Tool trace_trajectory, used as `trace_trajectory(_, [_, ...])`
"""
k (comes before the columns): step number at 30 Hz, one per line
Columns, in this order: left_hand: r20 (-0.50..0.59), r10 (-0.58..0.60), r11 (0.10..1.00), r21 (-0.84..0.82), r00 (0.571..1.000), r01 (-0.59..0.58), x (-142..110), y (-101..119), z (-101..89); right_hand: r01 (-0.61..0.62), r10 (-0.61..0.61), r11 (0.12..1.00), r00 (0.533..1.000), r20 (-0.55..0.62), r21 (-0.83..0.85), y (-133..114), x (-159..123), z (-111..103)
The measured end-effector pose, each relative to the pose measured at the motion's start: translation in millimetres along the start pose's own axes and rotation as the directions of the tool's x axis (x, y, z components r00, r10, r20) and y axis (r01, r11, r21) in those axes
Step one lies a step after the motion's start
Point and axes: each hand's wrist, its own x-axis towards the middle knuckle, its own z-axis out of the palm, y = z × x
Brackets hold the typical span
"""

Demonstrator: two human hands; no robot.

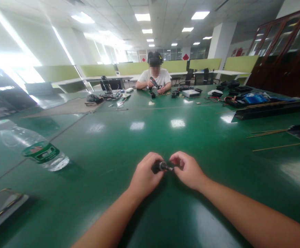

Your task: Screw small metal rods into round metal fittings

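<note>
My left hand [145,174] is closed around a small black part [158,166] held just above the green table [129,144]. A short metal stem with a ridged collar [165,167] sticks out of that part toward the right. My right hand [187,169] pinches the stem's tip between thumb and fingers. Both hands meet near the table's front middle. The rest of the black part is hidden inside my left fingers.
A plastic water bottle [33,148] lies on its side at the left. A phone or tablet [0,206] rests at the lower left corner. Thin rods [271,131] and black trays [271,108] sit at the right. A person [153,79] works across the table amid small parts.
</note>
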Motion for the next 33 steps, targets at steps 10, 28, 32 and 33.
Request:
trace_trajectory(10, [0.003,-0.068,0.994,-0.09,0.998,0.068,-2.4,-4.5,2.9,0.023,-0.023,1.0,1.0,0.004,-0.021,-0.9,-1.3,-0.7])
trace_trajectory(28, [0.062,-0.016,0.998,-0.06,0.998,0.02,0.3,-1.3,1.0,0.022,-0.022,1.0,1.0,0.022,-0.017,-5.7,-2.4,-2.3])
trace_trajectory(32, [0.067,-0.021,0.998,-0.056,0.998,0.025,-1.5,-4.6,2.5,0.018,-0.017,1.0,1.0,0.021,-0.018,-4.9,-2.3,-1.5])
trace_trajectory(33, [0.063,-0.024,0.998,-0.051,0.998,0.027,-2.1,-5.5,2.9,0.018,-0.018,1.0,1.0,0.02,-0.019,-5.0,-2.3,-1.4])
